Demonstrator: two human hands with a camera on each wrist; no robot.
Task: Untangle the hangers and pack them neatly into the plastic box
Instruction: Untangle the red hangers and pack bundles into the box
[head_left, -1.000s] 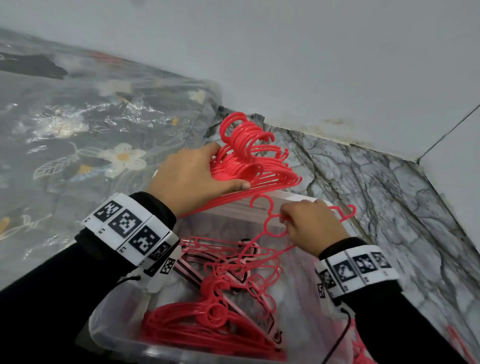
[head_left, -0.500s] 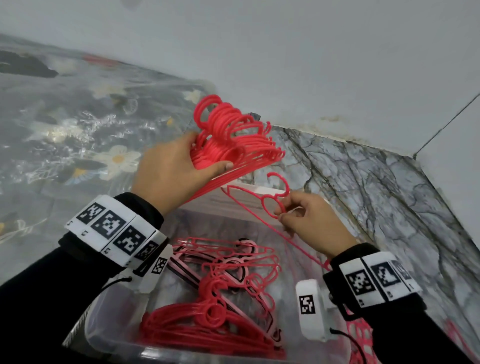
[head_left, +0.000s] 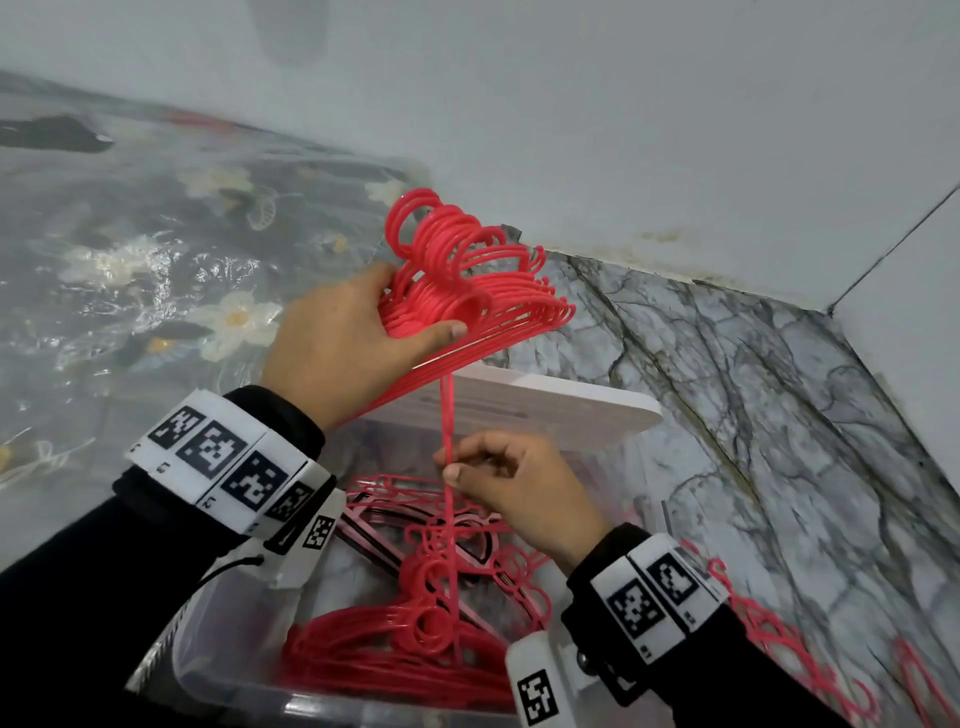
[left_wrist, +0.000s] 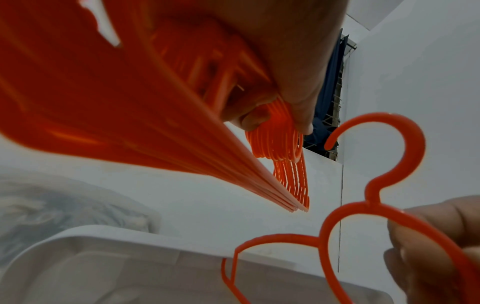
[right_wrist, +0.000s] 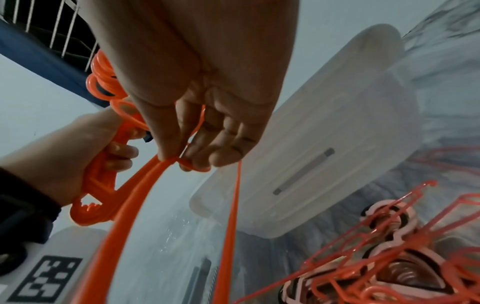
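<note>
**A:** Above the plastic box, item one: bundle of red hangers, gripped in the left hand, thumb and fingers wrapped round the stacked necks. Status against half a second ago?

**B:** Bundle held at much the same height. Item two changed: single hanger, pinched at its neck by the right hand. It lay slanted then; it now stands edge-on and upright, its top touching the underside of the bundle. Judged: it is freed from the tangle and is being aligned to join the set.

**A:** Remaining stock?

**B:** Inside the box: one flat stack of red hangers near the front wall, and a loose tangle behind it, mixed with paler pink ones. More red hangers on the floor, right of the box. So sorting is partway, by my estimate.

**A:** Materials?

**B:** Hangers: thin moulded plastic, smooth, round open hook above looped shoulders; slender bars likely to flex and snag. Box: translucent, rounded corners. White lid propped at the far rim. Floor: grey veined marble pattern. Left: glossy floral sheet.
</note>
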